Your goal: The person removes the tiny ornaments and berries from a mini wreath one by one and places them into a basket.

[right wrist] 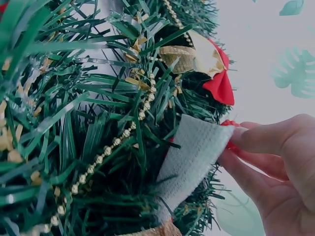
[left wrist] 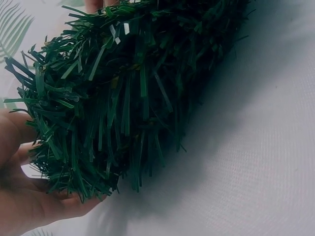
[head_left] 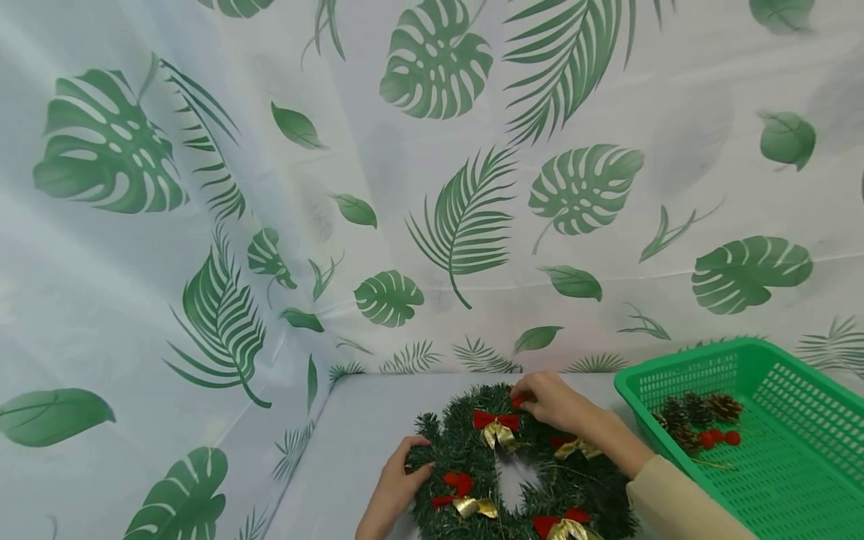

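Note:
A green tinsel wreath (head_left: 466,412) lies on the pale table, trimmed with several red and gold bows (head_left: 498,433) and a cluster of red berries (head_left: 459,482). My left hand (head_left: 398,476) grips the wreath's left outer edge, thumb and fingers around the tinsel. At the far side of the ring, my right hand (head_left: 555,401) pinches a small red berry (right wrist: 231,129) between thumb and fingertips. In the right wrist view, a whitish fabric strip (right wrist: 192,152) lies just beside those fingertips, and a gold bead string (right wrist: 115,141) runs across the tinsel.
A green plastic basket (head_left: 634,401) stands to the right, holding several pine cones (head_left: 698,409) and a few red berries (head_left: 718,437). Behind the table hangs a white curtain (head_left: 486,322) printed with green leaves, which also covers the left side.

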Demonstrator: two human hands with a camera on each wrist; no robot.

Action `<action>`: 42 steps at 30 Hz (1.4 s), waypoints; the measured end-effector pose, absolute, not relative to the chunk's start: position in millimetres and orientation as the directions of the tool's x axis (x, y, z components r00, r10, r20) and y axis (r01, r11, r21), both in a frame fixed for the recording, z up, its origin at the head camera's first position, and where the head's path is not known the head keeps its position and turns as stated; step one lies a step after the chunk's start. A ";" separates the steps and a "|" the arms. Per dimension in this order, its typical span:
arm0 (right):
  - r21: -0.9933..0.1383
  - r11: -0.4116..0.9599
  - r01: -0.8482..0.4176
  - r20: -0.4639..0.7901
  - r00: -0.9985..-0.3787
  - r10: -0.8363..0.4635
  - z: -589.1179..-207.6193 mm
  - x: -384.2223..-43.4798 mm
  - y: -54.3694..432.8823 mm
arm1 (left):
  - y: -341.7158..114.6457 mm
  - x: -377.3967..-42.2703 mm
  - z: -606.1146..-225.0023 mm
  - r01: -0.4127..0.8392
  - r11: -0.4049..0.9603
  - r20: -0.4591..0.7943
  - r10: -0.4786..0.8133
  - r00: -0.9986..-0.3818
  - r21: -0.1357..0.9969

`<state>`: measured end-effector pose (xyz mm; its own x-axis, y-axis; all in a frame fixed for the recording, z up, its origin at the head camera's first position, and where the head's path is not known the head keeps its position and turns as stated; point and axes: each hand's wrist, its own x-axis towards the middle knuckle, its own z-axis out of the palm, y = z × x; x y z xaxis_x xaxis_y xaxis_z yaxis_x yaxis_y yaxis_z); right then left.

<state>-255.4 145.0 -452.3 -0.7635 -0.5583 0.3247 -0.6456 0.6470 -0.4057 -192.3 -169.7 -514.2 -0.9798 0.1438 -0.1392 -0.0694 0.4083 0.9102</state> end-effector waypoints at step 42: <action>-0.469 0.683 -0.559 0.214 -0.823 -0.527 -411.4 -210.8 249.6 | -168.6 -188.5 -516.4 -0.050 0.435 -0.121 0.136 -0.983 0.899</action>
<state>-210.8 249.6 -411.4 -0.8226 -0.5269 0.2135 -0.5594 0.6831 -0.4695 -188.5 -168.6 -516.4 -0.9833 0.1360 -0.1209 -0.0502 0.4354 0.8988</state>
